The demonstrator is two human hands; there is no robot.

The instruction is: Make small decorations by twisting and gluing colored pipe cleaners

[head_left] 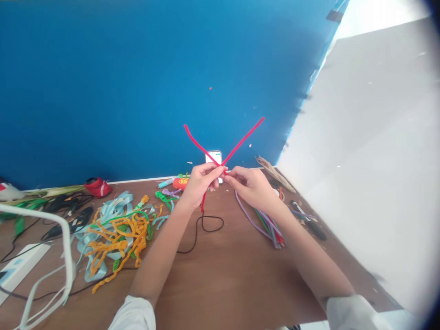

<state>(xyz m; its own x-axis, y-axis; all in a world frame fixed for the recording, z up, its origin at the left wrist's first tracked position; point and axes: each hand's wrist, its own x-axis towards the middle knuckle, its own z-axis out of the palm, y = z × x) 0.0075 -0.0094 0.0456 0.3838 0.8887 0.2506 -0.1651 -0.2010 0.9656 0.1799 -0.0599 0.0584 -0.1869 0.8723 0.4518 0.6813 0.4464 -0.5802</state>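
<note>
Red pipe cleaners (242, 141) cross in an X above the table, two ends pointing up and apart, one end hanging below. My left hand (203, 182) pinches them near the crossing, thumb on top. Close beside it, my right hand (248, 183) has its thumb and fingertips closed on the red pipe cleaner just right of the crossing. The fingers hide most of the crossing itself. Behind the hands a phone (213, 156) with a lit screen leans near the wall. Below my right forearm lies a bundle of coloured pipe cleaners (270, 229), purple, green and red.
Left on the brown table (213, 284) is a tangle of orange pipe cleaners (120, 243) and light blue ribbon (92, 270). A white power strip (24, 266), a white curved tube (67, 247) and black cables sit at far left. A dark-handled tool (314, 227) lies right, by the wall.
</note>
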